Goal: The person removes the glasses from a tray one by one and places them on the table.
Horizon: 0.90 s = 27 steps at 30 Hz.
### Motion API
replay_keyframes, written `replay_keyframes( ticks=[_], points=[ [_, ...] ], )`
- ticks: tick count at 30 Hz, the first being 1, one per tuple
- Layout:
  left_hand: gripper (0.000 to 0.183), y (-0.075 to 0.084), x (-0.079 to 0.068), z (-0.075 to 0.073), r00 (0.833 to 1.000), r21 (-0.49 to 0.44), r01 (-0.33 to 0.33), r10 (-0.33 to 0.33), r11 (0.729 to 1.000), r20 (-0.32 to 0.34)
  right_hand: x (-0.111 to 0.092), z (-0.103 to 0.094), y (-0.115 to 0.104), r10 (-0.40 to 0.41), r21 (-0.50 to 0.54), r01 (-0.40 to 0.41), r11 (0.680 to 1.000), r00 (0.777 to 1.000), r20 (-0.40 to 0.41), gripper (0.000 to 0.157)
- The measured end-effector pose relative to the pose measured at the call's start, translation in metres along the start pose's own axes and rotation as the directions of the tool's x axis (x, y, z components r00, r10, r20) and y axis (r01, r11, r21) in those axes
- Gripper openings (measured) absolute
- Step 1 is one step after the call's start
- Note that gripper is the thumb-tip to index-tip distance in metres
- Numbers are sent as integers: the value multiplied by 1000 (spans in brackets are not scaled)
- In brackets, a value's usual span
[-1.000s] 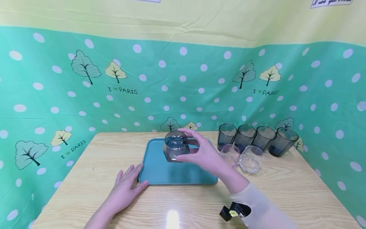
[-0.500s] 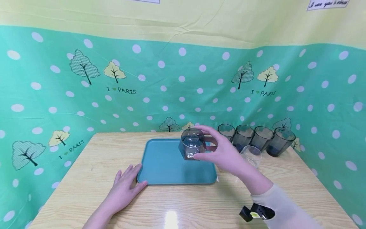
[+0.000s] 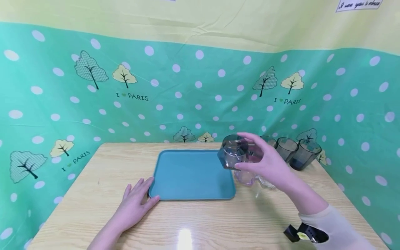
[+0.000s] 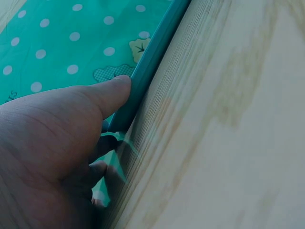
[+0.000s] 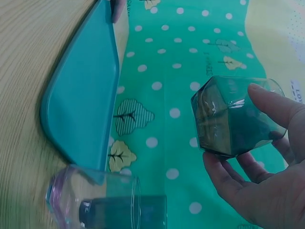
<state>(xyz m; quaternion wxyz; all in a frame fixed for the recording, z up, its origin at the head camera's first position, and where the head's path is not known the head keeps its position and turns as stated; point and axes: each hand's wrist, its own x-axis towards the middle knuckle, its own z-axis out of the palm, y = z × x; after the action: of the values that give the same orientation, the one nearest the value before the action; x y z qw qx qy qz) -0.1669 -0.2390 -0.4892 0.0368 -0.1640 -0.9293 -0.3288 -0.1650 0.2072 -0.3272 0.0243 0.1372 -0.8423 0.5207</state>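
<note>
My right hand point(image 3: 272, 168) holds a short smoky-grey glass tumbler point(image 3: 232, 152) in the air, just past the right end of the blue-green tray point(image 3: 193, 175). In the right wrist view the thumb and fingers curl round the tumbler point(image 5: 228, 119), whose angular base points left. My left hand point(image 3: 132, 210) rests at the tray's near left corner, thumb on the front rim and fingers along the left side. The left wrist view shows that thumb point(image 4: 114, 90) against the tray rim point(image 4: 152, 57).
Tall dark glasses point(image 3: 301, 156) stand in a row at the back right, partly hidden by my right hand. Before them are a pinkish short glass point(image 3: 245, 177) and a clear short glass point(image 3: 265, 182), mostly covered. A patterned cloth point(image 3: 200, 90) hangs behind the table point(image 3: 140, 229).
My right hand has carried the grey tumbler rightward, from over the tray to beyond its right end. The left hand has stayed at the tray's corner.
</note>
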Motion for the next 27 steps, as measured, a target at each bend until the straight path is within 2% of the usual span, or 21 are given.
replay_keyframes(
  ticks=[7, 20, 27],
  points=[
    [81, 0, 1, -1, 1000, -2, -8, 8, 1000, 5, -14, -30, 3, 33, -74, -37, 997, 998, -55, 90],
    [80, 2, 1, -3, 1000, 1, -6, 6, 1000, 11, -34, -76, 26, 79, -79, -92, 993, 984, -157, 95],
    [80, 1, 2, -1, 1000, 5, -2, 1, 1000, 16, -43, -99, 44, 138, -105, -163, 981, 967, -214, 94]
  ],
)
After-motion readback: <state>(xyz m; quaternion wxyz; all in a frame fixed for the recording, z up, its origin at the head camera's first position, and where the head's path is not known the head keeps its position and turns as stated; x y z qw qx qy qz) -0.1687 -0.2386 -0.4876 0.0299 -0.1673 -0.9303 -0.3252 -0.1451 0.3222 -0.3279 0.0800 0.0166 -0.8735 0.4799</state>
